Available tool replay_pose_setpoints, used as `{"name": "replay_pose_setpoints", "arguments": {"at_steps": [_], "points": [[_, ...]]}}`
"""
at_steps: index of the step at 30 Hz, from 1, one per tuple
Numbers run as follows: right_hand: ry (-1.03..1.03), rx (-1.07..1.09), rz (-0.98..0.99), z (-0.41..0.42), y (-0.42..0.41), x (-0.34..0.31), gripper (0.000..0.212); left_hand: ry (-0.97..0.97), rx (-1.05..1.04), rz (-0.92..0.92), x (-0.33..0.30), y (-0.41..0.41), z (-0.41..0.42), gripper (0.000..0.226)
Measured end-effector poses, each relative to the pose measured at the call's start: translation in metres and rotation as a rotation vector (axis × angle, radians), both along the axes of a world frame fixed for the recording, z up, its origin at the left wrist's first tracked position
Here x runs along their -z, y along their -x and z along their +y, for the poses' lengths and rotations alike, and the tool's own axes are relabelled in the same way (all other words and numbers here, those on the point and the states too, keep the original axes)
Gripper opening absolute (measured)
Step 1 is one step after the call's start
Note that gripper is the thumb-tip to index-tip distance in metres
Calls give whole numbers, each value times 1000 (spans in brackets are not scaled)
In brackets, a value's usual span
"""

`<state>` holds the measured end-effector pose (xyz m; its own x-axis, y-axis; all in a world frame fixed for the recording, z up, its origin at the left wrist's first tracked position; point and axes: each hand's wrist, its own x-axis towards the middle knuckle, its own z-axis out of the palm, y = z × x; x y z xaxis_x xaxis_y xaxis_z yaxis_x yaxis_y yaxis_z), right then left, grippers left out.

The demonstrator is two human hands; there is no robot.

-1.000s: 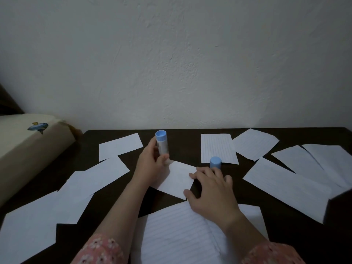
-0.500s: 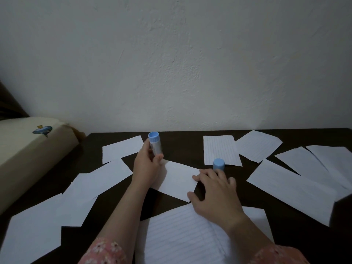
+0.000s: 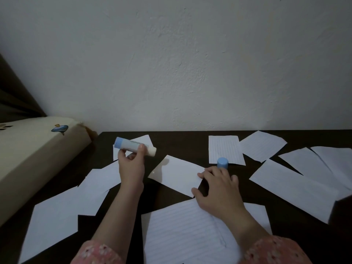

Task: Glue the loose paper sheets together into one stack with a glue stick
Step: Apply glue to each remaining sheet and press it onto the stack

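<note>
Now the left hand (image 3: 131,168) has tipped the glue stick (image 3: 133,146) sideways.

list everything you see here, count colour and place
glue stick: 1, pale blue, uncapped, held level above the table's far left
cap: 1, blue, upright beside the right fingertips
small sheet: 1, white, centre, under the right fingertips
lined sheet: 1, white, nearest, under the right wrist
other sheets: about nine, white, scattered left and right, some overlapping
table: 1, dark brown
cushion: 1, beige, left of the table
wall: white, behind
left hand: grips the glue stick
right hand: fingers straight, pressing the small sheet
</note>
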<state>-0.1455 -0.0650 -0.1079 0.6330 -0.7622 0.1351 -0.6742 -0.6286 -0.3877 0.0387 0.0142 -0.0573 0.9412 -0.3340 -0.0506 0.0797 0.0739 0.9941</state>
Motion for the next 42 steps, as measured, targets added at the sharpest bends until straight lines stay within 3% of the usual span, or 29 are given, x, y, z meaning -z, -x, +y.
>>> {"name": "replay_pose_setpoints", "arguments": {"at_steps": [6, 13, 20, 25, 33, 36, 39, 42], "points": [[27, 22, -29, 0, 0, -1, 48, -103, 166, -126, 7, 36, 13, 56], [21, 40, 8, -2, -1, 1, 48, -238, 236, -206, 15, 52, 6, 61], [26, 77, 2, -4, -3, 5, 60, -405, 298, -411, 26, 57, -5, 58], [18, 30, -49, -3, -2, 2, 44, -540, 317, -490, 29, 53, -12, 60], [-26, -190, -196, -2, 4, 1, 29, -441, 481, -415, 20, 37, -20, 55], [-74, -171, -240, -2, 4, -1, 27, -396, 553, -408, 20, 34, -17, 52], [-19, -99, -157, -3, 4, 0, 42, -339, 594, -401, 21, 33, -13, 52], [4, -91, -75, -4, 2, 1, 42, -307, 640, -437, 21, 34, -10, 51]]}}
